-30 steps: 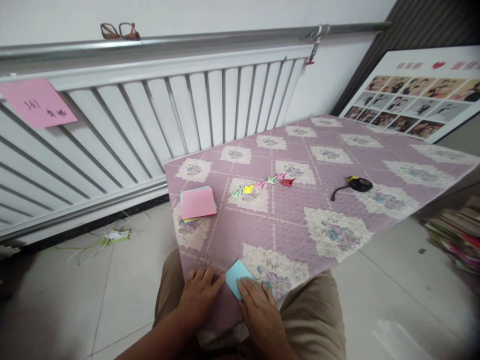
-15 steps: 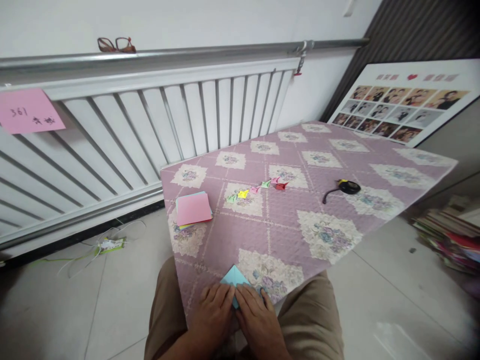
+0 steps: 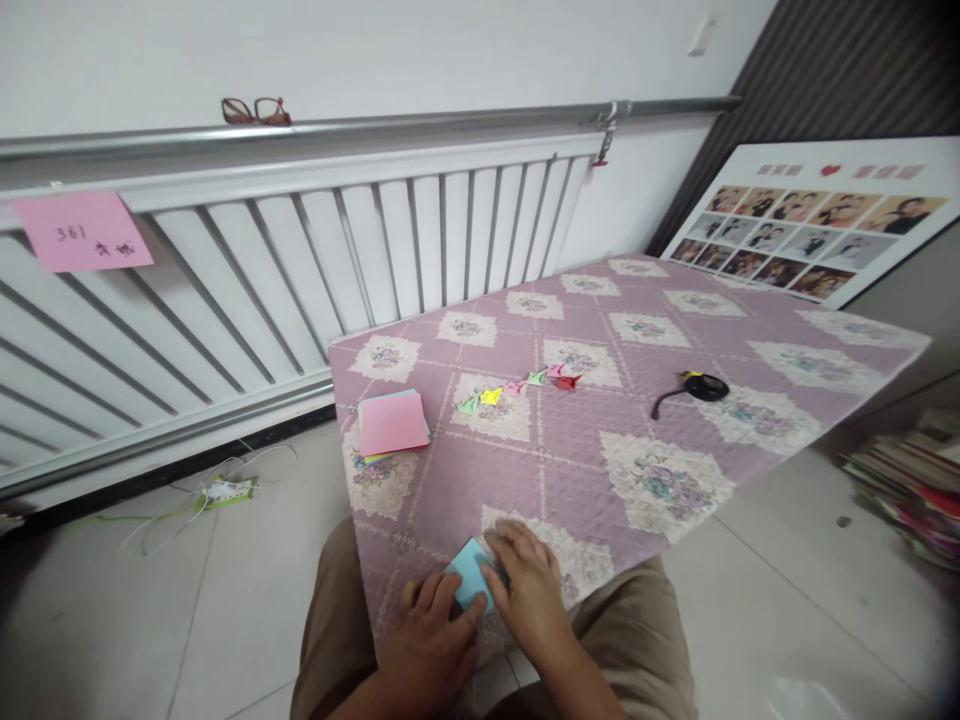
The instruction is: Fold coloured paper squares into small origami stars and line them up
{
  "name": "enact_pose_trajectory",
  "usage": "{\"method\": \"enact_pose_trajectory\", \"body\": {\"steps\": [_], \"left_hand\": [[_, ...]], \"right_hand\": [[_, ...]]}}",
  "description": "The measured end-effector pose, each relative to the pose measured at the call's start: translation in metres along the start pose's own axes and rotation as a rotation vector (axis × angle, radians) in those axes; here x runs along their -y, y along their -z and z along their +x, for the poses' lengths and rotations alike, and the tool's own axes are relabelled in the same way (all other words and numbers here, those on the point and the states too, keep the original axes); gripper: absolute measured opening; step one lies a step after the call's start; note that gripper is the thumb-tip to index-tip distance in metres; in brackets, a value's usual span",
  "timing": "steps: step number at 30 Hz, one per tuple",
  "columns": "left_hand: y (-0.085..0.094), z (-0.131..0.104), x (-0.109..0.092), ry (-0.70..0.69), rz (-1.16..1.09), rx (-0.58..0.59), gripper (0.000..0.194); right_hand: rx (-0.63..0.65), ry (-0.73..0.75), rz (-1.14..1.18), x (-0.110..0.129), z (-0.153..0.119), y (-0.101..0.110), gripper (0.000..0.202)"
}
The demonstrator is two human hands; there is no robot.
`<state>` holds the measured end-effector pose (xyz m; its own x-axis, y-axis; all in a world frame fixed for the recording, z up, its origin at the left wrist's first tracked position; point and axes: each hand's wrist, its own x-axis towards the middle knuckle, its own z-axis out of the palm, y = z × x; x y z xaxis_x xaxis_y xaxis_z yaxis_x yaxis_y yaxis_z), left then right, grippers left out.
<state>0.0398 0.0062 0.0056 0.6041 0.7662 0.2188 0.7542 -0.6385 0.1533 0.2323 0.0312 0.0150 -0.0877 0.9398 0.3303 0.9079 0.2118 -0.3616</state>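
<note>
A light blue folded paper lies tilted near the table's front corner. My left hand has its fingers and thumb closed on the paper's lower left edge. My right hand is at the paper's right side, its thumb on the sheet and its fingers spread and slightly blurred. Farther back, a row of several small folded paper pieces in green, yellow, pink and red crosses the flowered cloth. To the left sits a stack of coloured paper with a pink sheet on top.
A black object with a short cord rests on the table at the right. Behind the table is a white radiator. A photo board leans at the back right. A power strip lies on the floor.
The blue paper has gone from a diamond with a pointed top to a tilted, more rectangular shape. My right hand has moved up and its fingers have spread. The view has shifted slightly.
</note>
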Motion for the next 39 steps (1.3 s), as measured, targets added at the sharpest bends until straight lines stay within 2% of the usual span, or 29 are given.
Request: {"method": "enact_pose_trajectory", "body": {"steps": [6, 12, 15, 22, 29, 35, 39], "left_hand": [[0.002, 0.0, -0.001, 0.003, 0.001, 0.033, 0.055], [0.008, 0.0, 0.0, 0.038, -0.053, 0.133, 0.052], [0.009, 0.0, 0.001, 0.044, -0.075, 0.163, 0.051], [0.012, 0.001, 0.0, 0.053, -0.097, 0.174, 0.051], [0.014, 0.001, -0.001, 0.067, -0.09, 0.177, 0.051], [0.014, 0.002, 0.0, 0.073, -0.109, 0.208, 0.05], [0.017, 0.003, -0.001, 0.081, -0.14, 0.233, 0.049]], "right_hand": [[0.081, -0.094, 0.05, 0.008, 0.005, -0.01, 0.022], [0.162, -0.221, 0.185, 0.005, 0.008, -0.008, 0.023], [0.16, -0.235, 0.242, 0.006, 0.01, -0.006, 0.022], [0.204, -0.129, 0.268, 0.008, 0.012, 0.002, 0.01], [0.253, -0.104, 0.236, 0.005, 0.018, 0.003, 0.018], [0.307, -0.008, 0.207, 0.001, 0.017, 0.016, 0.014], [0.28, 0.079, 0.143, -0.004, 0.009, 0.017, 0.015]]}}
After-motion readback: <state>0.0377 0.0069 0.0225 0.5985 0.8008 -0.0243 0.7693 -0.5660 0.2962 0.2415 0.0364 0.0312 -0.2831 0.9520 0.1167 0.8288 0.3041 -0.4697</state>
